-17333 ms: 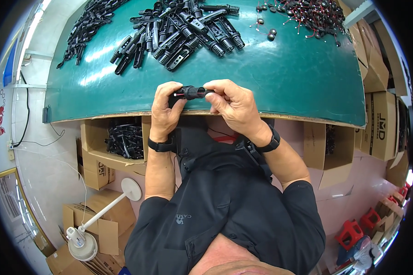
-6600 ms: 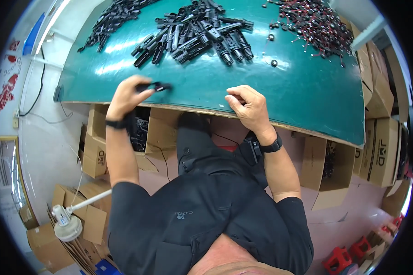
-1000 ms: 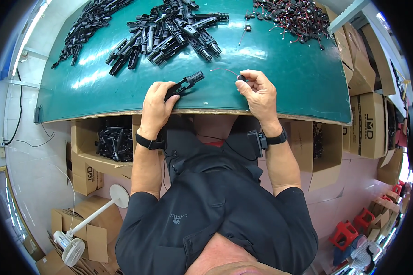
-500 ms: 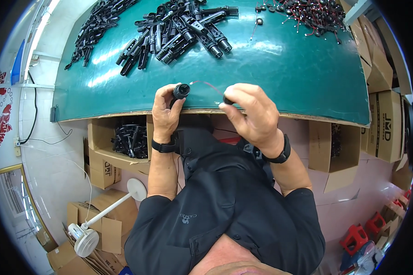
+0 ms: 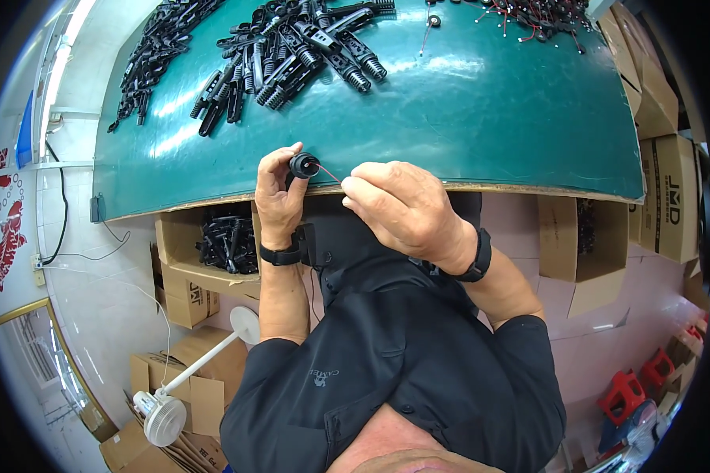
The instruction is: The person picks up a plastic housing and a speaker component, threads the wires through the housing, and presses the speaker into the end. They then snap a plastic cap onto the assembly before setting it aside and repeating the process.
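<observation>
Just above the near edge of the green, glossy worktop (image 5: 489, 150), the left hand (image 5: 278, 201) grips a black, ribbed cylindrical plastic housing (image 5: 304, 165) between thumb and fingers, its round open end facing up. From that opening a thin red wire (image 5: 329, 173) runs to the right hand (image 5: 410, 206), whose thumb and fingertips pinch it; anything else inside that grasp is hidden. Toward the worktop's far side lies a jumbled pile of long black plastic housings (image 5: 292, 55); at its far right corner, small black round parts with red wires (image 5: 540, 20).
</observation>
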Motion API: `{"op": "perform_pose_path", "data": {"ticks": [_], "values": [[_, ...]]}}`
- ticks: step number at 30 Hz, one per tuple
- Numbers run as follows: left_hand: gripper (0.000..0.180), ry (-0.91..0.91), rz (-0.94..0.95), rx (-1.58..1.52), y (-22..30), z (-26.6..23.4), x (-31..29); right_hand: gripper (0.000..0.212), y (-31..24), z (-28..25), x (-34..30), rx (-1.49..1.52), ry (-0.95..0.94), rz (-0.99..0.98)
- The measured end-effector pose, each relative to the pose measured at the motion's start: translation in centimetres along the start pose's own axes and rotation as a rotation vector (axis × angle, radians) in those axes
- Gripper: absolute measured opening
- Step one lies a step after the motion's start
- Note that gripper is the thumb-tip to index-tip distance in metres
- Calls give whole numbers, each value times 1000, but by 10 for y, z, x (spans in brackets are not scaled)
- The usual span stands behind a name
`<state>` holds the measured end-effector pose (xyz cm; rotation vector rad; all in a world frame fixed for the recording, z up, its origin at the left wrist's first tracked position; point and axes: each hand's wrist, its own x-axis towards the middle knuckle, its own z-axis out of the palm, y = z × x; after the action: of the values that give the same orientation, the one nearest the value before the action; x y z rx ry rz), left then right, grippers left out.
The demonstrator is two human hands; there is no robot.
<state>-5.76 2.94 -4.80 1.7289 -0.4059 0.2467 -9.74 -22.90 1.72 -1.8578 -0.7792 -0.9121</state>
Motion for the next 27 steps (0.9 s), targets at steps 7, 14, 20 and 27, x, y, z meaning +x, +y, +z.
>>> {"op": "perform_pose_path", "data": {"ticks": [7,14,20,27], "values": [[42,-10,6,8,-2,1,1,38,1,3,-2,6,-40,29],[43,-18,37,46,-3,1,1,37,3,7,-2,7,-64,50],[47,-7,15,60,-4,0,0,36,8,11,-2,129,-53,209],[51,-35,80,246,0,0,3,31,16,12,-5,400,-99,555]]}}
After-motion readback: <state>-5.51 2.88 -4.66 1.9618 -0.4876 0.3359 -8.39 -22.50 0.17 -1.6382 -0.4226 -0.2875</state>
